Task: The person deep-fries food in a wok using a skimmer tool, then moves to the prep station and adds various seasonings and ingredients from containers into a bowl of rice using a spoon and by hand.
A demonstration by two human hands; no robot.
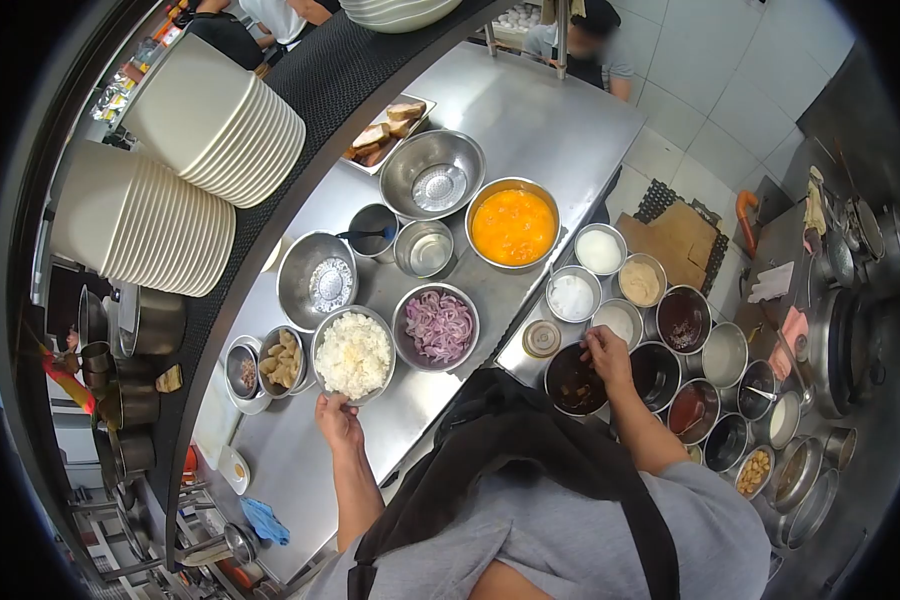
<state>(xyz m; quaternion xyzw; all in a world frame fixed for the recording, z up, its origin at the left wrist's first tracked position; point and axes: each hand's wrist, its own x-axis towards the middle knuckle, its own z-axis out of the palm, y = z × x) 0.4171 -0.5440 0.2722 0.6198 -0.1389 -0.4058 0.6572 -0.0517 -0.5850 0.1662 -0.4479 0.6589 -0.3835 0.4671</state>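
My left hand (340, 424) grips the near rim of a steel bowl (319, 362) heaped with white grains that look like rice (353, 355). Right beside it stands a bowl of sliced red onion (437, 327). My right hand (610, 356) hovers over the row of seasoning pots, fingers bent together at the edge of a dark-filled pot (576, 381). A pot of white powder (618, 321) lies just past those fingers. Whatever the fingertips may hold is hidden.
Beaten egg (514, 225), steel bowls (432, 172) and a bowl of pale chunks (281, 361) stand on the steel table (555, 115). Stacked white tubs (145, 215) fill the shelf at left. Several sauce pots (692, 408) crowd the right. A co-worker (585, 50) is at the back.
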